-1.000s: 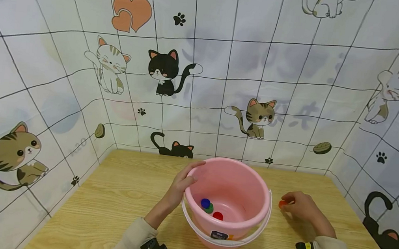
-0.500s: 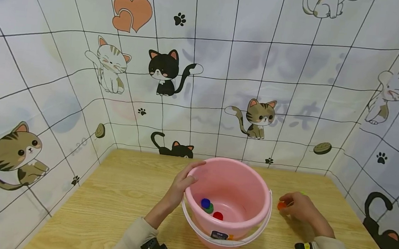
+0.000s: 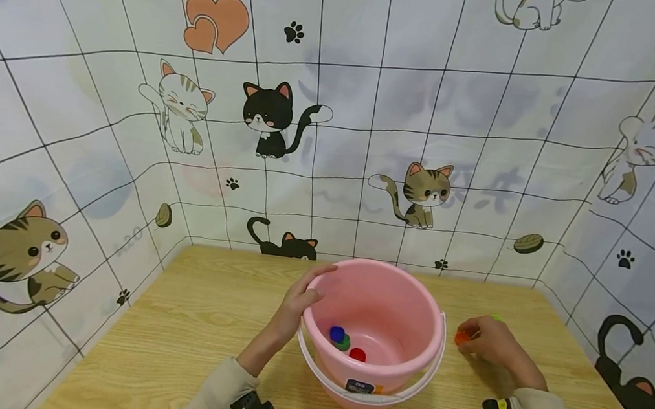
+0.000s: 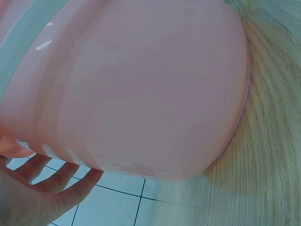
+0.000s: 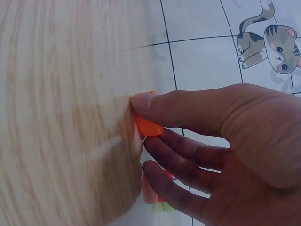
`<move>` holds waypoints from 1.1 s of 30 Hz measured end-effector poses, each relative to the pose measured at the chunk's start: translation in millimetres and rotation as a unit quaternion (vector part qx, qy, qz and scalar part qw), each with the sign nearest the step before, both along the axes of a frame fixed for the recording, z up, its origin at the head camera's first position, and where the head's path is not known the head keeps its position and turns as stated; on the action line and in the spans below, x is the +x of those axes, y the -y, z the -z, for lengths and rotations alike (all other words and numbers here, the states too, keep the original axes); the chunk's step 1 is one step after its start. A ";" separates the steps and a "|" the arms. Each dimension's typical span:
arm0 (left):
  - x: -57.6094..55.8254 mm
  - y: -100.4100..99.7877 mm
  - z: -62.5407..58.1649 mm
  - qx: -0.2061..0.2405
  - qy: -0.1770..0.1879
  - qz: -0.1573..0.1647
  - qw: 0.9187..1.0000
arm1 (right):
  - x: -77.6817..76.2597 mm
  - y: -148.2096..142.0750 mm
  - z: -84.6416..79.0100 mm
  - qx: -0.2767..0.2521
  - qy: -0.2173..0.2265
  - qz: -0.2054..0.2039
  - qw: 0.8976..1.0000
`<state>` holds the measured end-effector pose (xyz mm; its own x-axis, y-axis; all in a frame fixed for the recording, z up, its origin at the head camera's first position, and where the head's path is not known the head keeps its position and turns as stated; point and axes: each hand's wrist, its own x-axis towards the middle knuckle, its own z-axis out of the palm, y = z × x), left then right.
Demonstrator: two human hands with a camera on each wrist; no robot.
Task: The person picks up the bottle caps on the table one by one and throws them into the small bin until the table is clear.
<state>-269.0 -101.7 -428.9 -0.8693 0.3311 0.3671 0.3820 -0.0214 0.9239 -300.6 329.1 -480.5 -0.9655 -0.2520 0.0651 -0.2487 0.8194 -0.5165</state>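
Observation:
A pink plastic bucket (image 3: 376, 313) with a white handle stands on the wooden table. My left hand (image 3: 295, 302) grips its left rim, thumb on the inner side; in the left wrist view, fingers (image 4: 70, 188) lie along the outside wall. Inside the bucket are a blue round piece (image 3: 337, 334), a green one (image 3: 343, 343) and a red one (image 3: 358, 354). Right of the bucket, my right hand (image 3: 491, 340) pinches a small orange piece (image 5: 149, 126) at the tabletop, between thumb and fingers. Its exact kind is unclear.
Behind the right hand's fingers, a red piece (image 5: 168, 181) and a light green piece (image 5: 163, 207) show in the right wrist view, partly hidden. Cat-printed cloth walls (image 3: 343, 154) enclose the table (image 3: 188, 322) at the back and sides.
The right hand has shifted slightly left and toward me with the orange piece, and a bit of light green has come into sight behind it. The left hand and bucket keep their place.

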 end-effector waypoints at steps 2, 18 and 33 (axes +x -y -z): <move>0.4 0.0 -0.2 0.003 0.002 0.001 1.000 | 0.0 0.3 0.2 0.001 0.002 0.000 1.000; 0.1 -0.3 0.0 0.004 0.005 0.003 1.000 | 1.0 0.9 -6.9 -0.004 0.020 0.005 1.000; 0.0 -0.1 0.1 0.009 0.000 0.010 1.000 | 2.8 0.8 -10.2 0.011 -0.006 -0.009 1.000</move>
